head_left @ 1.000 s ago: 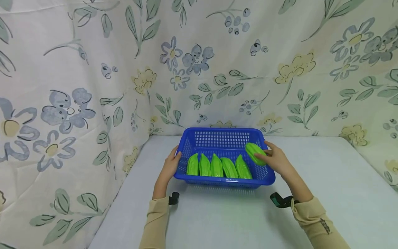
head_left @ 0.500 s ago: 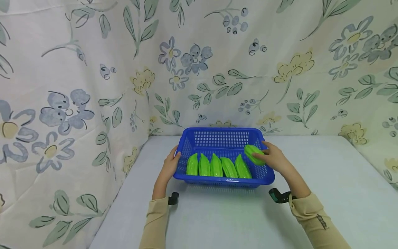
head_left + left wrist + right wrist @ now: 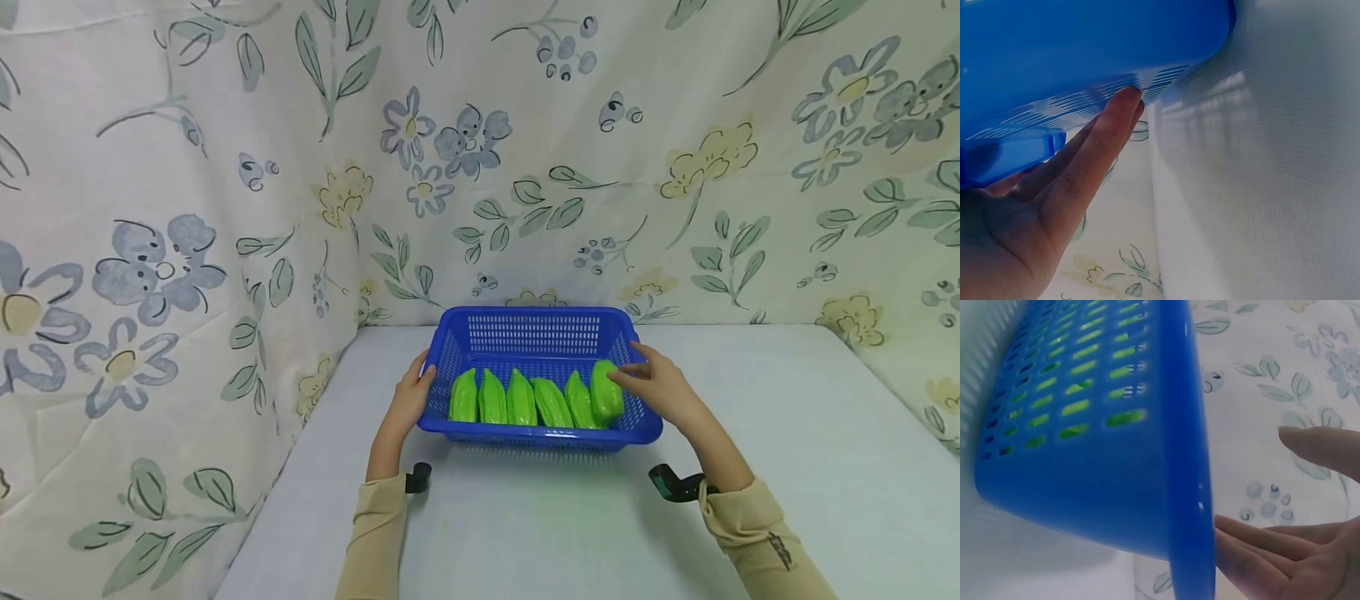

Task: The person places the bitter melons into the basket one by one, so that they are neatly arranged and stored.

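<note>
In the head view, a blue plastic basket (image 3: 532,436) holds a row of several glossy green bitter melons (image 3: 522,400), pointed ends upward. At the row's right end, one more bitter melon (image 3: 606,392) stands tilted beside its neighbour. My right hand (image 3: 660,383) is just right of it, thumb and fingers spread apart; the right wrist view shows the fingers (image 3: 1260,550) by the basket's outer rim and nothing in the grasp. On the opposite side, my left hand (image 3: 411,396) holds the basket's left rim, thumb on top and fingers (image 3: 1094,147) extended against the outer wall.
The basket rests on a white-covered table (image 3: 525,533). A floral curtain (image 3: 540,250) hangs behind the table and along its left side. Dark wrist-worn cameras (image 3: 675,483) sit at both cuffs.
The right hand has lowered its bitter melon into the right end of the row and let it go; its fingers have parted. The left hand and basket have hardly moved.
</note>
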`<action>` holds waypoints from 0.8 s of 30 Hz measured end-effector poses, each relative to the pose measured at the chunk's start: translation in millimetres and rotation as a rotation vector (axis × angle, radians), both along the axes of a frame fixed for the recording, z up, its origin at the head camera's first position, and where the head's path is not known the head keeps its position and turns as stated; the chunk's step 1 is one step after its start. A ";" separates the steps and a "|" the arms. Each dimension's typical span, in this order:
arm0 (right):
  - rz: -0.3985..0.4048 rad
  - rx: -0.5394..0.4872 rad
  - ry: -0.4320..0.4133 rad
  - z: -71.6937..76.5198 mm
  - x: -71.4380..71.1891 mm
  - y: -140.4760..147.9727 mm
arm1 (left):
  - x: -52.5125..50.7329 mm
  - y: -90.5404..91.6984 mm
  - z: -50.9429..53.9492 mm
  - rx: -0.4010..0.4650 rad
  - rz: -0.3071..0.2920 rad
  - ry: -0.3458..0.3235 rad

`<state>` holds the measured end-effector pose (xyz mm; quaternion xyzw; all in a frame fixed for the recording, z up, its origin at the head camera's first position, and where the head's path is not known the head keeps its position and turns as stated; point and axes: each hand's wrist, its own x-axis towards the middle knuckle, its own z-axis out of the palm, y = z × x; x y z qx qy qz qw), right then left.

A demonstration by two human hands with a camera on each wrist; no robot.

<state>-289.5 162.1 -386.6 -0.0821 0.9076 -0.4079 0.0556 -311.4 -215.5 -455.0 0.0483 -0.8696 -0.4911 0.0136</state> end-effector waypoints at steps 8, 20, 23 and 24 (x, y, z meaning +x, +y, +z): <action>-0.022 -0.054 0.025 -1.6 7.2 2.4 | -1.5 -0.2 0.0 0.001 -0.002 -0.012; -0.021 -0.133 0.044 -9.5 7.6 -0.5 | 2.5 -4.2 -0.9 -0.114 0.033 0.052; -0.022 -0.143 0.047 -11.2 7.6 -2.6 | 5.6 -4.4 1.2 -0.149 0.052 0.071; -0.024 -0.149 0.047 -11.5 7.6 -3.3 | 6.8 -4.4 2.8 -0.155 0.056 0.078</action>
